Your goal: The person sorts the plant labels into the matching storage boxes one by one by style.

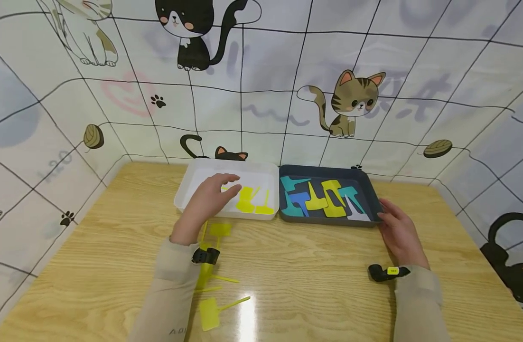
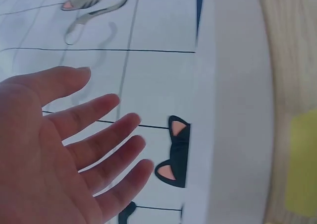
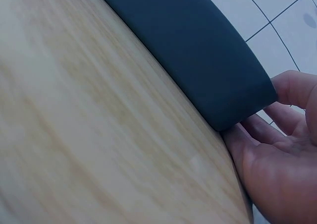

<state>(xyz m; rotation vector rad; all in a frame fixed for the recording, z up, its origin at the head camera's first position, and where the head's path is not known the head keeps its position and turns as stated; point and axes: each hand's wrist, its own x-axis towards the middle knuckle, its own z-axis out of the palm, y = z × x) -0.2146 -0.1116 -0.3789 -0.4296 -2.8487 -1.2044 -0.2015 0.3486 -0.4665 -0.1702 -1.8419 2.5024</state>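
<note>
Placing yellow tags [image 1: 246,199] in the white tray [image 1: 261,175] seems underway: the left hand [image 1: 208,197], fingers spread and empty, hovers just left of them; the right hand [image 1: 400,232] grips the dark tray [image 1: 330,221]. Next probably calls for reaching loose tags [image 1: 209,313] behind the left fingers.

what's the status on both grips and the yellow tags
Left grip open over white tray; right grip holding dark tray. Yellow tags in white tray, more on table. Left sleeve partly blocks head view.
</note>
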